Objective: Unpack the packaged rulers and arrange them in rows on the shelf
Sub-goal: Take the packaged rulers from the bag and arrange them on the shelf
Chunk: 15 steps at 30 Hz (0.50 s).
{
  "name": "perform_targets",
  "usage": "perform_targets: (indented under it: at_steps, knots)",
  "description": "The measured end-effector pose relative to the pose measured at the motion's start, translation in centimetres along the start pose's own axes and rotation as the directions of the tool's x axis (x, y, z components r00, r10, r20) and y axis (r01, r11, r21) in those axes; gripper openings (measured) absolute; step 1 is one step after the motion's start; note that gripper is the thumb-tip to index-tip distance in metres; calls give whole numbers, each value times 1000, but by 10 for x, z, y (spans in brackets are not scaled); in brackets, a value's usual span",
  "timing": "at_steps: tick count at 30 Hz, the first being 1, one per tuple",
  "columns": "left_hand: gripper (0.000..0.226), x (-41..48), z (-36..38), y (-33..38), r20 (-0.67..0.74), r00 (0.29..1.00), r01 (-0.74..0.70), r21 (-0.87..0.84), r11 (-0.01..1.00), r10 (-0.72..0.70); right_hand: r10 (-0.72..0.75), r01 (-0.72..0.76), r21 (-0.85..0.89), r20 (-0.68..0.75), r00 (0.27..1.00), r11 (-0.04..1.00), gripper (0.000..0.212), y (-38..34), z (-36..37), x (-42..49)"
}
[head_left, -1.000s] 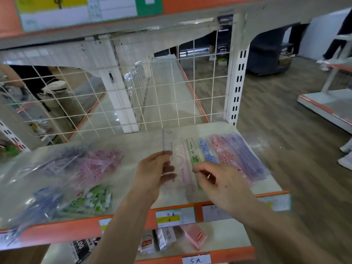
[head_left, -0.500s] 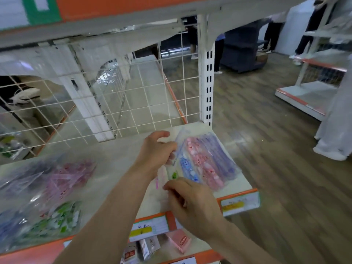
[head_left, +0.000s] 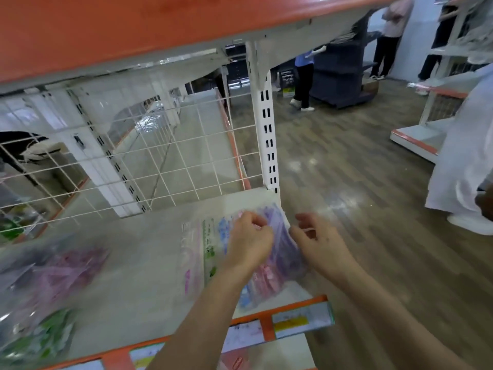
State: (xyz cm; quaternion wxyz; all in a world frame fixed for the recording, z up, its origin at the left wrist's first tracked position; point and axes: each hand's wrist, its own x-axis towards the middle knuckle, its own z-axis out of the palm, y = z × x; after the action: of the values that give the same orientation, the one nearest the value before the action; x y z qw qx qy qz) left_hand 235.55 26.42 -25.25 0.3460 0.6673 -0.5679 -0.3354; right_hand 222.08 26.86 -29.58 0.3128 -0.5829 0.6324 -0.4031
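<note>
Several packaged rulers lie side by side at the right end of the white shelf (head_left: pixel 149 263): a clear pink ruler (head_left: pixel 190 260), a green ruler (head_left: pixel 209 244), a blue ruler (head_left: pixel 223 231) and purple rulers (head_left: pixel 282 244). My left hand (head_left: pixel 250 240) lies on the middle of this row, its fingers curled down onto the far part of the pink and purple rulers. My right hand (head_left: pixel 318 243) hovers at the right edge of the purple rulers, over the shelf's end. Its fingers are loosely curled and nothing plainly shows in them. The picture is blurred by motion.
A clear bag (head_left: pixel 50 284) of mixed pink, purple and green items lies on the shelf's left part. A wire grid (head_left: pixel 160 166) closes the back and a white upright (head_left: pixel 268 134) stands at the right corner. The upper shelf (head_left: pixel 160 28) overhangs. People (head_left: pixel 302 78) stand on the wooden floor.
The ruler my left hand held now lies at the left of the row. Both hands have moved right onto the purple end, and the view has swung right.
</note>
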Motion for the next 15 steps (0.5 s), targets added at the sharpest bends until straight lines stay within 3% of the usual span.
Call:
perform_targets:
  at_steps: [8,15]
  knots:
    - [3,-11,6,10,43,999,-26,353,935,11,-50,79,-196,150,987,977,37,-4,-2,18]
    - [22,-16,6,15,20,999,-46,542,839,42,-92,142,-301,172,981,943,39,-11,-2,20]
